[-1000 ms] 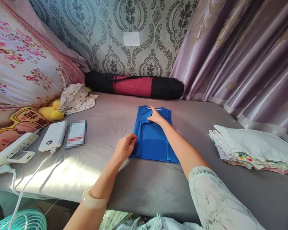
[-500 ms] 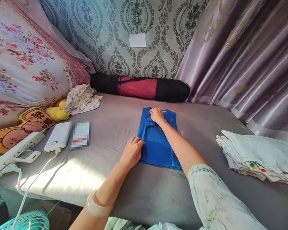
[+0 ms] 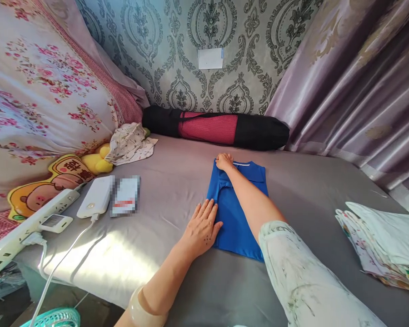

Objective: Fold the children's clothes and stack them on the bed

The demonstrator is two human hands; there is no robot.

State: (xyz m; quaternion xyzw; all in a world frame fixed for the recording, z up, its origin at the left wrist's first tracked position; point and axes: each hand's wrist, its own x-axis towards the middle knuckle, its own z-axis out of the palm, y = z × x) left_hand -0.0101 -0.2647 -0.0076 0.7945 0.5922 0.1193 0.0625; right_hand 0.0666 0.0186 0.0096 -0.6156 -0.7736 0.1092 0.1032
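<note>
A blue shirt lies on the grey bedsheet with its sides and a sleeve folded inward; its collar end faces the wall. My left hand rests flat along the shirt's left side, fingers stretched and slightly apart. At the upper left corner, by the shoulder, my right hand is closed with its fingers curled on the fabric. My right forearm crosses over the shirt and hides part of its right side.
A black and red rolled bag lies along the wall. Folded clothes are stacked at right. On the left are a power bank, a blurred packet, a power strip, a small device and a crumpled cloth.
My left hand has gone from curled at the shirt's edge to lying flat on it. My right hand has shifted toward the upper left corner. The camera view has turned slightly left.
</note>
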